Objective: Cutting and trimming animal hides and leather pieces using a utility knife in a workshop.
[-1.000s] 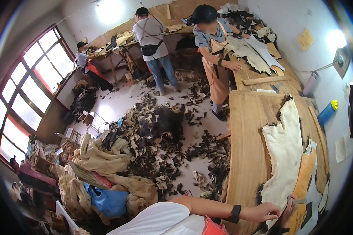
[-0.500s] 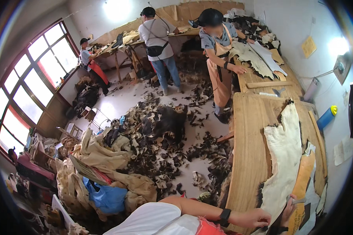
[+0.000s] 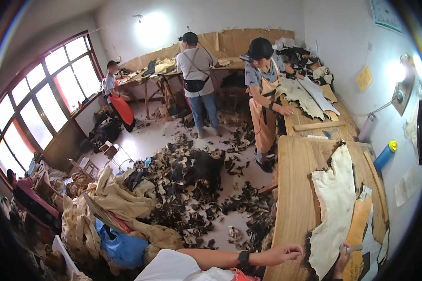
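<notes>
My left hand hovers over the wooden bench at the left edge of a cream hide, fingers loosely curled and apart, holding nothing visible. The cream hide lies lengthwise on the bench, dark fur showing along its edges. At its lower right, my right hand grips a flat grey metal tool over a long tan paper piece. Grey-white paper sheets lie beside the tan piece, at the bench's right side.
Three co-workers stand at benches beyond; the nearest, in a peach apron, works over hides. Dark fur scraps cover much floor. Crumpled cloth and a blue bag fill the lower left. A blue bottle stands at the right wall.
My left hand has moved leftward, off the middle of the hide toward its left edge. My right hand keeps hold of the tool. The view has tilted, so the room sits lower in frame.
</notes>
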Demonstrator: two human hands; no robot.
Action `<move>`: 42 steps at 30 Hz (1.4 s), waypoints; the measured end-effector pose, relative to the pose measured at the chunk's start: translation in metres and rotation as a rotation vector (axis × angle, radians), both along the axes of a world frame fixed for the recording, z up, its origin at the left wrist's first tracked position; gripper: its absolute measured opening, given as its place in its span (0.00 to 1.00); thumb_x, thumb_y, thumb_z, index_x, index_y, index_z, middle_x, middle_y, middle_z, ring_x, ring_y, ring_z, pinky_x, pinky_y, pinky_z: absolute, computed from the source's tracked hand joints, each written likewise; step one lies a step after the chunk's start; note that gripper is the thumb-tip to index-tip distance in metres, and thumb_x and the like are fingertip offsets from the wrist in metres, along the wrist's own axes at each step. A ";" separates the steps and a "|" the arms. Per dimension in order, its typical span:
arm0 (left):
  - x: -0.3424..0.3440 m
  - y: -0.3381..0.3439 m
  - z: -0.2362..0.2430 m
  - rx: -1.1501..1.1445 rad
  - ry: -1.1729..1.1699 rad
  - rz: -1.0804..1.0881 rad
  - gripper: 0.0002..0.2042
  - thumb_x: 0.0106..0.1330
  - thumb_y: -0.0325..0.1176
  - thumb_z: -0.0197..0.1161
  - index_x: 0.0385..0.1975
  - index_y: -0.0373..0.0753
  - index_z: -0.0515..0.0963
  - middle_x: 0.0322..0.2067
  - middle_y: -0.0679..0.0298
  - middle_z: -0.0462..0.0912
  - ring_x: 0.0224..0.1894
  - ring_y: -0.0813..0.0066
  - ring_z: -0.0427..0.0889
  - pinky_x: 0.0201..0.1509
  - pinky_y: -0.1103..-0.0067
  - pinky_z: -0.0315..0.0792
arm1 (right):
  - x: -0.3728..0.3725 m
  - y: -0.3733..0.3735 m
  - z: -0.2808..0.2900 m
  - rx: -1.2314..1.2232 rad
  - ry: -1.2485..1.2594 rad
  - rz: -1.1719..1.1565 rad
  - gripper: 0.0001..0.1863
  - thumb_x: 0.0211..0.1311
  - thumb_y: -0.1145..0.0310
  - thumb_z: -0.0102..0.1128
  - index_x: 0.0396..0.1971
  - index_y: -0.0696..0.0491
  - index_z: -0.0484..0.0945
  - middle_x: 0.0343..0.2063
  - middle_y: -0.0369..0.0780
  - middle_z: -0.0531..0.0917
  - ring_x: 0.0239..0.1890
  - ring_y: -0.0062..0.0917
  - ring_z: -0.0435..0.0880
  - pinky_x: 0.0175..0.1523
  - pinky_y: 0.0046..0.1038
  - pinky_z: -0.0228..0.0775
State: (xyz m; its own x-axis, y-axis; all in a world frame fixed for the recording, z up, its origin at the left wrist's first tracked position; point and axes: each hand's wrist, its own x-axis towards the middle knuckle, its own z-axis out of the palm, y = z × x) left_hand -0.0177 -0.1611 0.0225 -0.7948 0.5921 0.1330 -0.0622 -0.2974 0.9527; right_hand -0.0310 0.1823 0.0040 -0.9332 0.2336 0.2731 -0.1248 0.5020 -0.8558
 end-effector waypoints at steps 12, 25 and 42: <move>0.020 -0.043 -0.026 -0.174 -0.102 0.210 0.10 0.74 0.29 0.55 0.50 0.32 0.75 0.31 0.69 0.79 0.34 0.85 0.75 0.42 0.83 0.72 | -0.001 -0.013 0.006 -0.053 0.063 0.020 0.13 0.71 0.69 0.46 0.43 0.62 0.76 0.39 0.45 0.80 0.45 0.35 0.77 0.56 0.33 0.67; -0.077 -0.175 0.036 0.113 0.014 1.261 0.36 0.73 0.24 0.49 0.75 0.40 0.36 0.51 0.55 0.77 0.32 0.79 0.78 0.36 0.83 0.75 | -0.001 0.038 -0.056 0.053 -0.020 -0.008 0.12 0.70 0.71 0.48 0.42 0.63 0.76 0.38 0.45 0.80 0.44 0.35 0.78 0.55 0.33 0.68; -0.054 -0.111 -0.002 -0.201 -0.049 0.681 0.25 0.74 0.25 0.52 0.69 0.35 0.57 0.38 0.64 0.83 0.34 0.85 0.78 0.42 0.85 0.76 | -0.002 0.039 -0.049 0.172 -0.057 -0.017 0.14 0.67 0.68 0.47 0.42 0.63 0.76 0.38 0.46 0.80 0.44 0.35 0.77 0.55 0.34 0.66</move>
